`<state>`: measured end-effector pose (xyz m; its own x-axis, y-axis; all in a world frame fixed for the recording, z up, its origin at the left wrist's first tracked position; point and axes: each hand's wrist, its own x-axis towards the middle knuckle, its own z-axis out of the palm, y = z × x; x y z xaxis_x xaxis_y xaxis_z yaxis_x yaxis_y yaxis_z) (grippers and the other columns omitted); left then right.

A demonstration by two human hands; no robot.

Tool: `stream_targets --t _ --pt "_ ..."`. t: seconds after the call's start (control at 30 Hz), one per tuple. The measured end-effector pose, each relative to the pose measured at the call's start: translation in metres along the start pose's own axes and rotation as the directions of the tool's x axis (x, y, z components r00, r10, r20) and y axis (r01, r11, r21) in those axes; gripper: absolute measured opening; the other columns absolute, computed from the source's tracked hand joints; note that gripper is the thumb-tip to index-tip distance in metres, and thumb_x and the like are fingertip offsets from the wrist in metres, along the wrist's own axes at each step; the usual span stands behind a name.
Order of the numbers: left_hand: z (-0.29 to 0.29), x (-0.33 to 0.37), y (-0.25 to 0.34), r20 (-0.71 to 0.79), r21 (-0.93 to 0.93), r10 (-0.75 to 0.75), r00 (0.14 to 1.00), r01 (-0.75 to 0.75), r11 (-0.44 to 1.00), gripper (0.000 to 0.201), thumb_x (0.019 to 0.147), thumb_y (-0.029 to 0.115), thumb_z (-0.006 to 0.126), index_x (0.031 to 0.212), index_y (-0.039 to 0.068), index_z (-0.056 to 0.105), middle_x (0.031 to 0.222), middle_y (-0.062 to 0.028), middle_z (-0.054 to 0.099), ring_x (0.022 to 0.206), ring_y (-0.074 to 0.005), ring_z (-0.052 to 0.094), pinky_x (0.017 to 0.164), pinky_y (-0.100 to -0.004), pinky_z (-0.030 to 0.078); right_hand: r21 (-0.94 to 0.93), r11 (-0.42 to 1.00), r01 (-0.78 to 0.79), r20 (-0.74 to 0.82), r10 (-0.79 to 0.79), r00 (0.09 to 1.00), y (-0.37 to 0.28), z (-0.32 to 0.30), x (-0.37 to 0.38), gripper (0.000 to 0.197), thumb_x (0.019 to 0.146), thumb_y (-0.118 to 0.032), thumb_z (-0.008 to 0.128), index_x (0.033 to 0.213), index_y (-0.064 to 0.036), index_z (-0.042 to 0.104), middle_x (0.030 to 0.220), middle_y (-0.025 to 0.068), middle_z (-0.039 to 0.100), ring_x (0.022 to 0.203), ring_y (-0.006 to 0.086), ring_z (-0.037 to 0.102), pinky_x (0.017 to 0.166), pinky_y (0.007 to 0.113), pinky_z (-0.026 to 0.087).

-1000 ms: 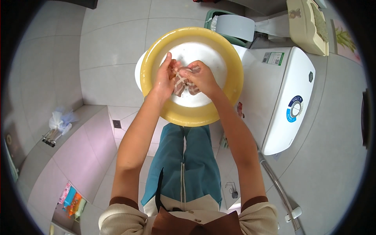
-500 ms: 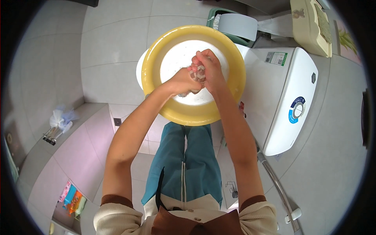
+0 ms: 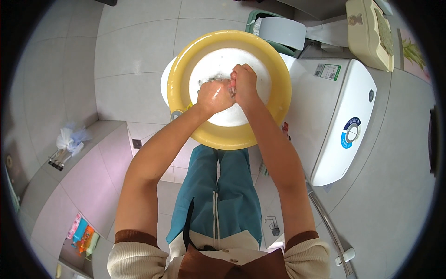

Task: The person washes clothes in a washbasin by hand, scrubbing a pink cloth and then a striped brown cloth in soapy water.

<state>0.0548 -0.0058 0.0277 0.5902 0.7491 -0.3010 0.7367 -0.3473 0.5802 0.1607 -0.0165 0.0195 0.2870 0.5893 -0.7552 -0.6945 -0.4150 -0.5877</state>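
My left hand (image 3: 216, 95) and my right hand (image 3: 245, 83) are both closed in fists, side by side over the middle of a large yellow basin (image 3: 174, 83). A wet patterned cloth (image 3: 232, 88) is squeezed between them, mostly hidden by the fingers. Part of it shows past my left knuckles, just above the white, sudsy-looking water (image 3: 204, 63). Both fists are wet, and the left one glistens.
The basin rests on a white toilet (image 3: 320, 116) whose cistern is at the right. Beyond it stand a green bin (image 3: 254, 16) and a beige tissue holder (image 3: 369, 35). A metal rail (image 3: 327, 218) runs at the lower right. Colourful bottles (image 3: 83, 237) fill a niche at the lower left.
Both fists have turned, and the right one has dropped slightly nearer me. Less of the cloth shows between the hands now, and some appears beyond the left hand.
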Motion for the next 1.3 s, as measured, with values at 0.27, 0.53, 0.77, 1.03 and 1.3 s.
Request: stream_targets --t 0.27,0.53,0.77,1.03,1.3 --pt "-0.002 -0.008 -0.02 0.21 -0.905 -0.251 0.945 0.285 0.315 0.052 0.087 0.038 0.059 0.119 0.0 0.043 0.111 -0.0085 0.055 0.097 -0.017 0.055 0.083 -0.031 0.046 -0.129 0.986 -0.101 0.384 0.144 0.912 -0.025 -0.034 -0.02 0.042 0.086 -0.026 0.06 0.115 0.0019 0.048 0.1 0.0098 0.058 0.089 0.0155 0.058 0.08 0.026 0.046" --pt "-0.004 -0.018 -0.022 0.151 -0.919 -0.457 0.877 0.294 0.261 0.037 0.078 0.025 0.072 0.099 -0.001 0.056 0.093 -0.0077 0.062 0.085 -0.0144 0.058 0.076 -0.0265 0.047 -0.11 0.983 0.146 0.014 -0.145 0.989 -0.002 -0.051 -0.008 0.058 0.075 -0.002 0.066 0.125 0.0005 0.038 0.104 0.0132 0.058 0.091 0.0174 0.057 0.08 0.029 0.047" --pt "0.034 -0.042 -0.013 -0.013 -0.465 -0.642 0.766 0.564 0.682 0.062 0.07 0.025 0.078 0.109 -0.009 0.045 0.105 -0.0234 0.056 0.091 -0.0265 0.058 0.077 -0.0319 0.047 -0.737 0.379 0.56 0.273 -0.591 0.759 0.021 -0.053 0.007 0.066 0.077 -0.001 0.063 0.136 -0.0119 0.036 0.116 0.0154 0.054 0.099 0.022 0.056 0.085 0.032 0.046" --pt "0.068 -0.036 -0.043 0.088 0.416 -0.006 0.996 -0.031 0.909 0.064 0.08 0.027 0.059 0.137 0.013 0.035 0.148 -0.0164 0.016 0.132 -0.0375 0.023 0.103 -0.0562 0.02 -0.786 -0.435 0.44 0.611 -0.431 0.664 0.083 -0.086 0.009 0.054 0.079 -0.02 0.061 0.13 -0.0176 0.046 0.137 0.0121 0.036 0.122 0.0345 0.037 0.098 0.05 0.031" --pt "0.068 0.014 -0.055 0.098 0.255 -0.111 0.989 0.083 0.963 0.035 0.076 0.023 0.058 0.106 0.007 0.055 0.103 -0.0141 0.053 0.098 -0.0319 0.052 0.09 -0.0475 0.037 -0.944 -0.07 0.321 0.312 -0.497 0.81 0.082 -0.082 0.015 0.032 0.075 -0.016 0.061 0.106 -0.0108 0.054 0.113 0.0107 0.052 0.101 0.0325 0.049 0.085 0.045 0.04"
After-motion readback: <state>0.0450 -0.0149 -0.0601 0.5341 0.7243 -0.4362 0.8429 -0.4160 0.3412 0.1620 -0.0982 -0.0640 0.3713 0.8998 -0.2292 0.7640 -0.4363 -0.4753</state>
